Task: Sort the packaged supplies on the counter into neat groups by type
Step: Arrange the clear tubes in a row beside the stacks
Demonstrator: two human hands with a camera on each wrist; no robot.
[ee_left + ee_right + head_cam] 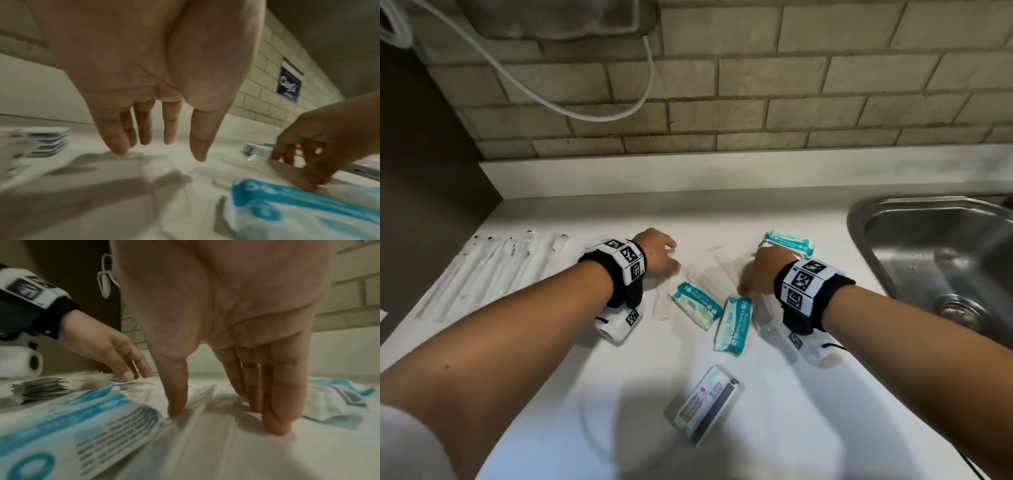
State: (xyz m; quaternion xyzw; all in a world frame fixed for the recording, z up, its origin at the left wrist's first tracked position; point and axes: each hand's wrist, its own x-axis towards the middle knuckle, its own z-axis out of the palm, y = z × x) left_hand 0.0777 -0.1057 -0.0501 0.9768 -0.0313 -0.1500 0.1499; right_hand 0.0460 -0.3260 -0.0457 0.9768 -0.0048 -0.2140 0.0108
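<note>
Sleeves (493,270) of clear plastic are lying fanned in a row at the far left of the desk (619,394), already looking like one sorted group, their long axes running toward the wall. Just right of them the left hand (657,255) is hovering palm down, its grip wide, fingers (144,129) straight and holding nothing, tips just above a loose clear sleeve (697,274). That sleeve is lying just ahead and right of the left hand, with its long axis running diagonally toward the person. By my reading the left hand is the nearer one to it and to the sorted row, so it is best placed to slide it across.

Two teal wipe packs (697,310) (732,325) are lying angled between the hands, soft and crinkled, near each other. A flat boxed pack (703,404) is sitting alone nearer the person.

Further right, the right hand (763,270) is pressing down on a wide clear packet (205,426), fingers (277,394) straight and thumb splayed, a flat, wide grip pinching nothing. A third wipe pack (789,243) is lying just beyond it. The sink (876,219) is sitting at the far right.
</note>
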